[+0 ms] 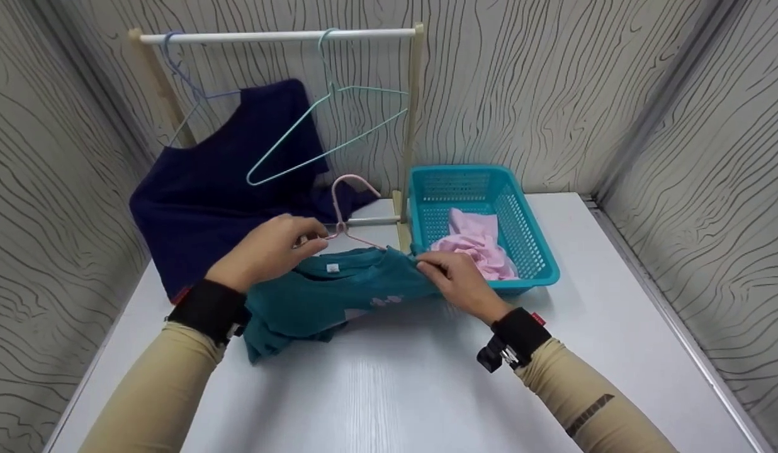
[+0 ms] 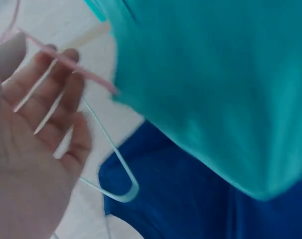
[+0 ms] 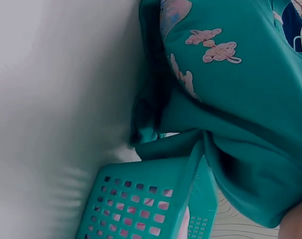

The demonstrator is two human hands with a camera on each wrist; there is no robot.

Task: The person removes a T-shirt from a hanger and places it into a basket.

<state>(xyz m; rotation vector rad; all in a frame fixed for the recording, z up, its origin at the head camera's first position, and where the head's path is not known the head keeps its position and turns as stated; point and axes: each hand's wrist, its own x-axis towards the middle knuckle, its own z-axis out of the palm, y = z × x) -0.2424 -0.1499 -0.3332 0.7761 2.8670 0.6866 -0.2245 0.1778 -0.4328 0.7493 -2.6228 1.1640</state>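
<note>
L grip is nearly closed, loosely around pink hanger, just left of its neck; R grip pinches edge of teal shirt, which lies betw. & below both grips; hanger's long axis runs from L grip toward R, hook up, so L is nearer; basket is just right of R grip.

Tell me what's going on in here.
Someone is working with a teal shirt and a pink hanger. The left hand holds the hanger, which sits partly inside the shirt, while the right hand grips the shirt near one shoulder. A navy top hangs on the rack beside a bare green hanger. Pink cloth lies in the basket.
</note>
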